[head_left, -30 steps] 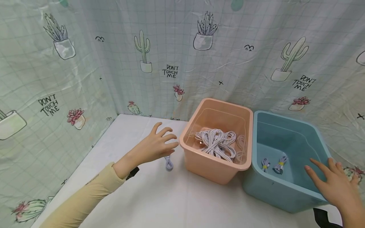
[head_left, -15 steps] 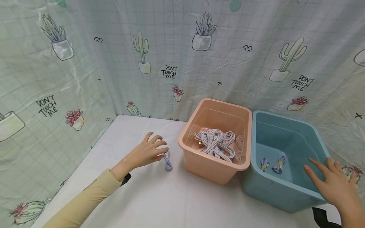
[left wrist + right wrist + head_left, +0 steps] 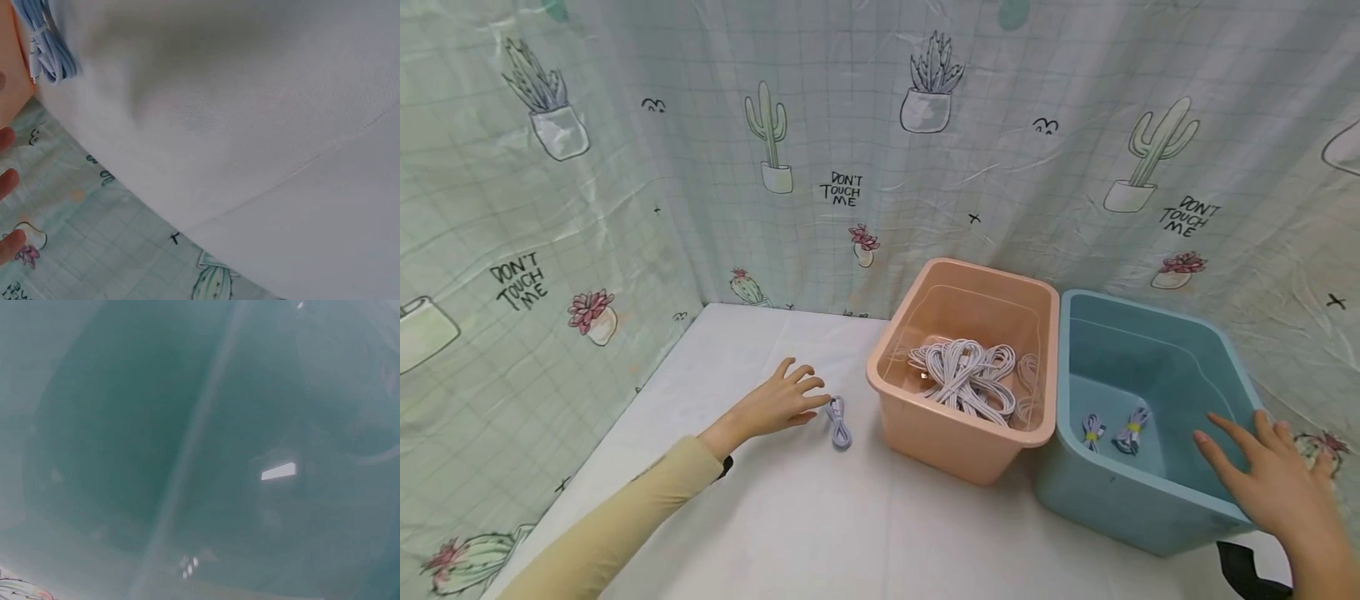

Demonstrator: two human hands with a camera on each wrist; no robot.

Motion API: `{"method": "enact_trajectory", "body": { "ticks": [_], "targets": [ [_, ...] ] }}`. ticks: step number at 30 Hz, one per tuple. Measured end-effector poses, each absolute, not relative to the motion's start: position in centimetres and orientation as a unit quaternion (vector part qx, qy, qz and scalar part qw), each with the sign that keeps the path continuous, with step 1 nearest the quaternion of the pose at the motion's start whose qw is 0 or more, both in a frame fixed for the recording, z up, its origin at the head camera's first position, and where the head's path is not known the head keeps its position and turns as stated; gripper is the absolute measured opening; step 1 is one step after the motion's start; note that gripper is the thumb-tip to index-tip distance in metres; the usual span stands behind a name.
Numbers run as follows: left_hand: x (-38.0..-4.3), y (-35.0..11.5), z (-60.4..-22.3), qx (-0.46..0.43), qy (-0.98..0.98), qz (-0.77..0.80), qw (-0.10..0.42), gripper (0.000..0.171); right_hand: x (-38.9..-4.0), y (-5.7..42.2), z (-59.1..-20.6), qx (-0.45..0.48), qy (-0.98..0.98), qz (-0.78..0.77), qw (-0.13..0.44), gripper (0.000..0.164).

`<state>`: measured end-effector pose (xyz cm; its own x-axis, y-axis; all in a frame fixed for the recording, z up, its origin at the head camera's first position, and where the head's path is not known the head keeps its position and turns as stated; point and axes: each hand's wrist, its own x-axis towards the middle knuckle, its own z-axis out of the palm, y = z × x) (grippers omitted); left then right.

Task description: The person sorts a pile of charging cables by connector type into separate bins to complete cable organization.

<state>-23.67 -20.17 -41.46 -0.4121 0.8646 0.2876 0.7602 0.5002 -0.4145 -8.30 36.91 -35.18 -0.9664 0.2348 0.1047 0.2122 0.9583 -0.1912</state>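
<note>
My left hand hovers over the white table with its fingers spread and loosely bent, holding nothing. Just right of its fingertips lies a small bundled cable, pale lavender and tied in the middle. The left wrist view shows the same cable at its upper left, with a few fingertips at the edge. My right hand rests at the near right rim of the blue bin, fingers extended over its inside. Only the bin's blue wall fills the right wrist view.
A peach bin holding a heap of white cables stands left of the blue one, side by side. Inside the blue bin are two cable bundles with yellow ties. A cactus-print curtain encloses the back and left of the table.
My left hand has drawn back leftward and lower, away from the peach bin, uncovering the lavender cable on the table. My right hand has stayed at the blue bin's rim.
</note>
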Motion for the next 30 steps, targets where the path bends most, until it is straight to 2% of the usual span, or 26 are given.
{"method": "enact_trajectory", "body": {
  "ticks": [15, 22, 30],
  "targets": [
    [-25.6, -19.0, -43.6, -0.514, -0.818, 0.163, 0.200, 0.035, -8.1, 36.5, -35.0, -0.110, -0.987, 0.095, 0.063, 0.073],
    [-25.8, -18.2, -44.0, -0.521, -0.821, 0.155, 0.173, 0.031, -8.0, 36.0, -34.3, -0.111, -0.987, 0.095, 0.068, 0.072],
    [-26.3, -17.5, -44.8, -0.520, -0.826, 0.148, 0.160, 0.018, -8.1, 36.1, -34.4, -0.109, -0.988, 0.089, 0.066, 0.071]
  ]
}}
